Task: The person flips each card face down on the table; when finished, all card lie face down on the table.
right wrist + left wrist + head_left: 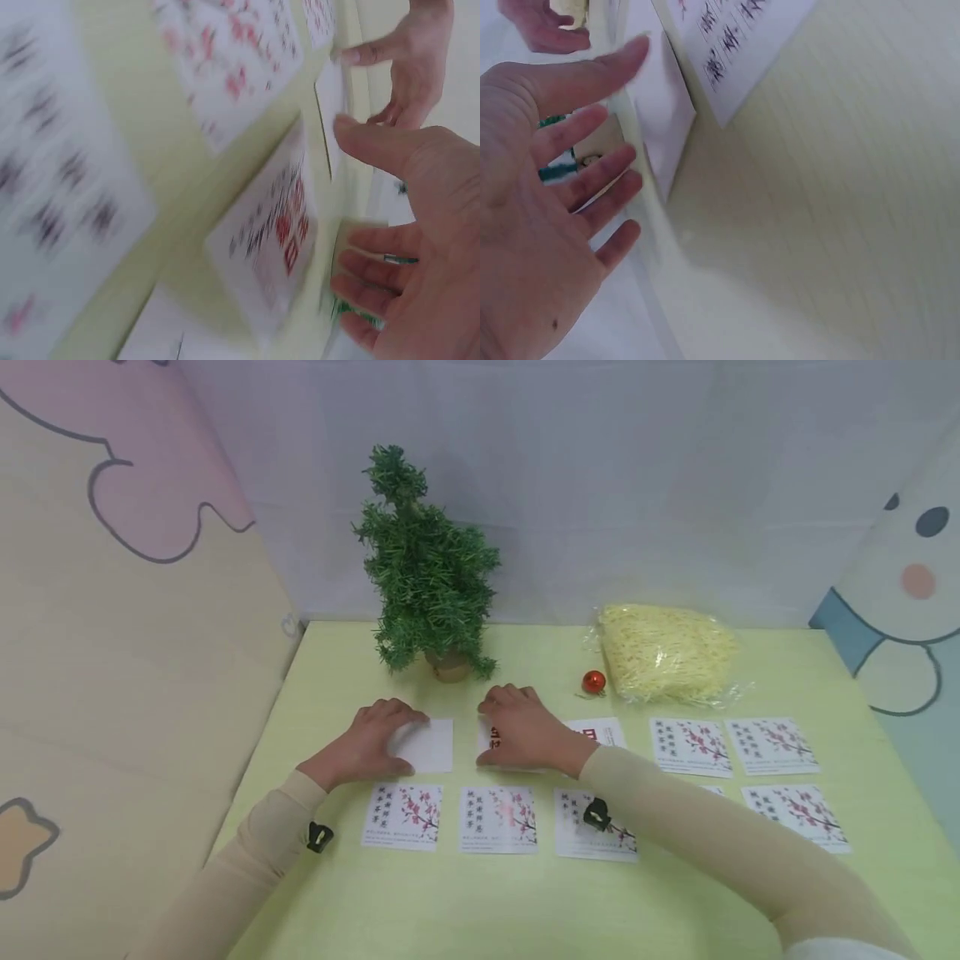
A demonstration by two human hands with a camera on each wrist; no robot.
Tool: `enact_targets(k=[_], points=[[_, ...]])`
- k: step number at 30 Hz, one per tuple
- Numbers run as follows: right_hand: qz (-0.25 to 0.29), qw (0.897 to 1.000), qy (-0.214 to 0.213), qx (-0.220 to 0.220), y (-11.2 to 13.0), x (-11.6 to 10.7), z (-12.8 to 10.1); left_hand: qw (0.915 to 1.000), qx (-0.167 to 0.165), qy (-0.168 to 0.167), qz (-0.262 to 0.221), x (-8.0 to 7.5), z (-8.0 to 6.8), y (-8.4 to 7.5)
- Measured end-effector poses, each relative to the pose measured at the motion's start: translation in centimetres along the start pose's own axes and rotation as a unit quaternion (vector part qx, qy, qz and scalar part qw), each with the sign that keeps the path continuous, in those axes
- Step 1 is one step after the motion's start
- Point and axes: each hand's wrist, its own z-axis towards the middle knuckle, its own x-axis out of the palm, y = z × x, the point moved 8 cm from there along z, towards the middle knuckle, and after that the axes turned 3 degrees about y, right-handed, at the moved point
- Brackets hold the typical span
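In the head view, a blank white card (423, 745) is being touched at its left edge by the left hand (372, 743), thumb below and fingers above its corner; whether it is being pinched or only pressed cannot be told. A second card (495, 739), printed in red, is being covered by the right hand (522, 729), whose fingers are lying gently curved and close together over it. Both cards are lying on the green table (675, 893) in front of the small tree (425, 568), above a row of blossom cards (401, 816). A card could be creased or slid into that row if it is being lifted by one edge only, and the red ball (594, 682) just beside the right hand could be knocked rolling. Much of the red-printed card is being hidden by the hand, and further cards by the right sleeve (720, 835).

In the left wrist view, the left hand (547, 210) is being held open with fingers spread and straight, close to the white card (664, 127); contact is not being shown plainly, so a slip is possible.

In the right wrist view, the right hand (412, 217) is being shown open, fingers slightly parted, over the red-printed card (274, 240). Heavy motion blur is making the print unreadable and the contact uncertain.
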Motion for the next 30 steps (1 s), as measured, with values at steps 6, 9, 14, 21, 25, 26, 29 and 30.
enact_targets(k=[6, 9, 14, 21, 25, 26, 29, 30], points=[[-0.046, 0.996, 0.037, 0.063, -4.0, 0.0, -3.2, 0.9992, 0.025, -0.006, 0.029, 0.5, 2.7, -4.7], [-0.045, 0.996, 0.039, 0.060, -4.5, 0.4, -3.6, 0.9979, 0.048, 0.012, 0.041, 1.8, 4.6, -6.9], [-0.032, 0.998, 0.019, 0.053, -4.5, 0.6, -3.7, 0.9945, 0.079, 0.049, 0.049, 4.3, 7.4, -9.1], [0.052, 0.995, 0.022, 0.084, -5.1, 0.1, -3.2, 0.9905, 0.074, 0.055, 0.102, 5.5, 8.3, -9.0], [0.193, 0.975, 0.003, 0.108, -6.3, -0.9, -3.2, 0.9899, 0.070, 0.052, 0.112, 5.5, 8.4, -9.0], [0.223, 0.969, -0.006, 0.111, -6.5, -1.2, -3.2, 0.9909, 0.069, 0.052, 0.102, 5.5, 8.4, -9.1], [0.283, 0.951, -0.037, 0.115, -6.9, -2.0, -3.5, 0.9951, 0.059, 0.057, 0.054, 5.6, 8.4, -9.5], [0.293, 0.948, -0.046, 0.113, -6.9, -2.2, -3.5, 0.9961, 0.058, 0.058, 0.034, 5.6, 8.5, -9.7]])
